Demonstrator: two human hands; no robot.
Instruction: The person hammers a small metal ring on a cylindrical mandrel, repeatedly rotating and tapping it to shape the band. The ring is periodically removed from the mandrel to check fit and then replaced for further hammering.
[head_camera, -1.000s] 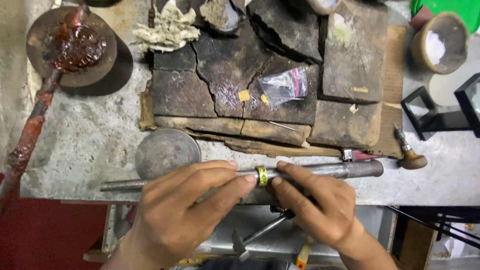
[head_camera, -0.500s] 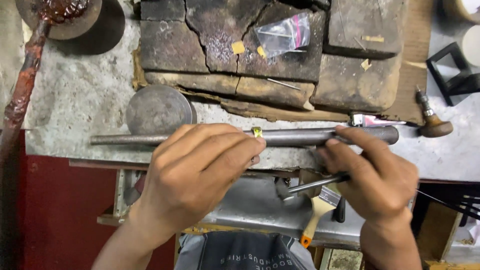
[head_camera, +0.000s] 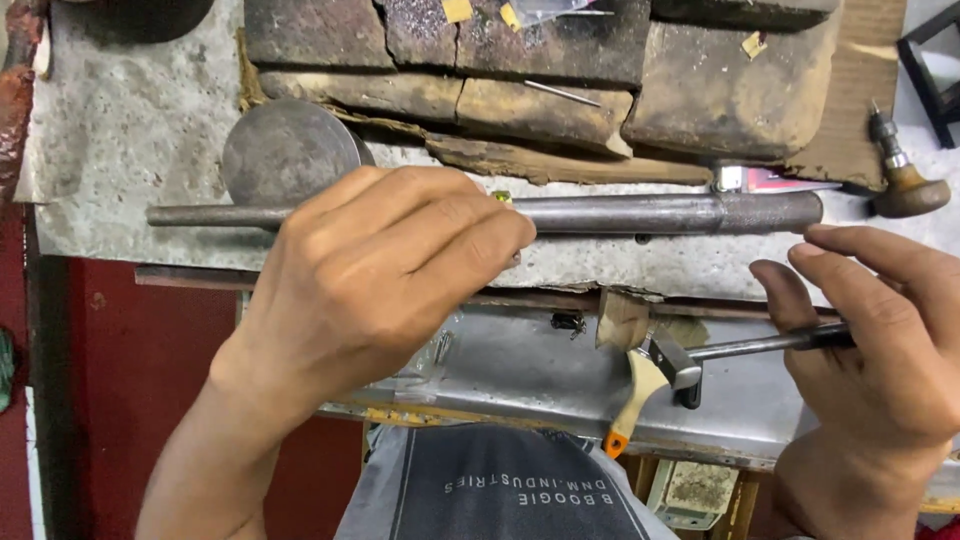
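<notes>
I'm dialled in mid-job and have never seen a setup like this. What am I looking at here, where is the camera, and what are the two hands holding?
The picture comes from a camera worn on the person's head, looking down at a workbench. There is no machine, just two bare hands. The left hand grips a long tapered steel rod that lies across the bench edge, with a small yellowish ring on it beside the fingers. The right hand holds a small hammer by its thin metal handle, the head below the rod. On the bench lie charred cracked blocks, a round metal disc and a wooden-knobbed tool. A small brush rests on the metal tray below.
</notes>
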